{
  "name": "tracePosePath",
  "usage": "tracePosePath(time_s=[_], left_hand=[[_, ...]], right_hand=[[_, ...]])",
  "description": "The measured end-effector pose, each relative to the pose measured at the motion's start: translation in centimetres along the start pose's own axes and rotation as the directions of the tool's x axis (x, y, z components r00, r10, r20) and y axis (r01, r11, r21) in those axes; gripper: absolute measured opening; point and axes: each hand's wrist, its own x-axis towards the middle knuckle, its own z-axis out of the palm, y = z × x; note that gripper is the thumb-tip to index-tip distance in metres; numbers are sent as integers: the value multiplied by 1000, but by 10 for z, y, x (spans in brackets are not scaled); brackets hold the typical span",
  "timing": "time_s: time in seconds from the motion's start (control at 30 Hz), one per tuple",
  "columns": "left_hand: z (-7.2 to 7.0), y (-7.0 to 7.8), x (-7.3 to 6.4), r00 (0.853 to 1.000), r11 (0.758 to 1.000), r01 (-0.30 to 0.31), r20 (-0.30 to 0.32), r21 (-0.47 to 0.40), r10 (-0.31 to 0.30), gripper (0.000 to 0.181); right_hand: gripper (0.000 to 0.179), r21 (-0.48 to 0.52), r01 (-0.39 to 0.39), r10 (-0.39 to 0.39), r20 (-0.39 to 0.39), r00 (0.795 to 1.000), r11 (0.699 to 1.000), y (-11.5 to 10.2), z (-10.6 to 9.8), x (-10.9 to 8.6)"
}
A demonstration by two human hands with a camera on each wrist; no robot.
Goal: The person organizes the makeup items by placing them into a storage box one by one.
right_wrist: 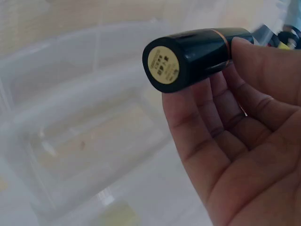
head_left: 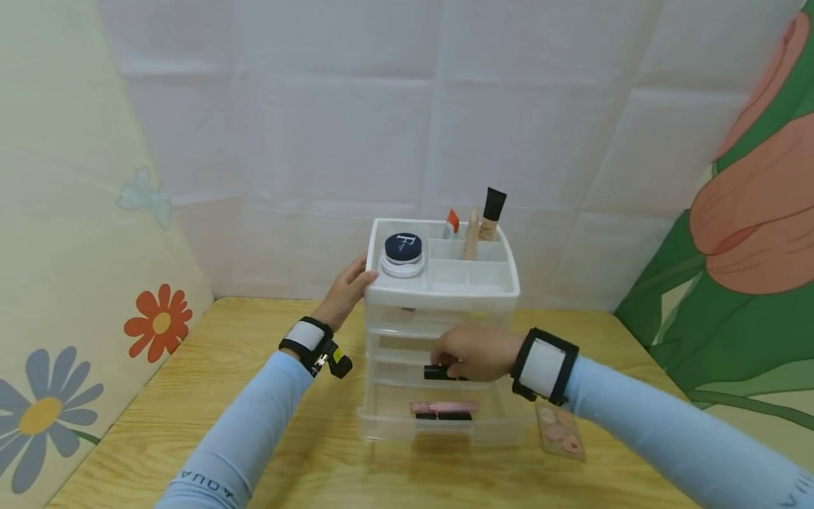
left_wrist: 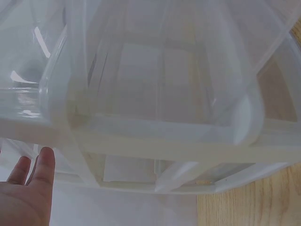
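In the head view my right hand (head_left: 475,351) pinches a black lipstick (head_left: 435,372) in front of a white drawer organizer (head_left: 439,302). The right wrist view shows the lipstick (right_wrist: 197,55) between thumb and fingers, its round yellow base label facing the camera and a gold ring near the thumb. Below it, the bottom clear drawer (head_left: 381,428) is pulled out, with a pink tube (head_left: 445,407) and a black one (head_left: 443,417) lying inside. My left hand (head_left: 348,290) rests against the organizer's upper left side; its fingers (left_wrist: 44,172) look nearly straight in the left wrist view.
On the organizer's top sit a round dark-lidded jar (head_left: 403,247), an orange-tipped tube (head_left: 452,222), a beige tube (head_left: 470,237) and a black-capped foundation tube (head_left: 492,212). A makeup palette (head_left: 560,433) lies on the wooden table (head_left: 254,396) to the right. White cloth (head_left: 331,141) hangs behind.
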Motion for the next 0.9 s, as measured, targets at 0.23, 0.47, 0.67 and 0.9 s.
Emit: tracePosePath(time_s=[0.23, 0.47, 0.67, 0.9], left_hand=[[1, 0, 1, 1000, 1000, -7, -3, -3, 7, 62], [0, 1, 0, 1000, 1000, 10, -4, 10, -10, 62], [1, 0, -1, 1000, 1000, 10, 0, 21, -10, 64], [0, 0, -2, 1000, 1000, 15, -2, 25, -15, 64]], right_hand=[[13, 9, -26, 25, 77, 997, 1000, -1, 15, 16], [11, -49, 29, -25, 75, 997, 998, 3, 26, 23], [13, -28, 13, -11, 65, 998, 1000, 3, 35, 24], [14, 15, -7, 6, 66, 998, 1000, 1, 35, 23]])
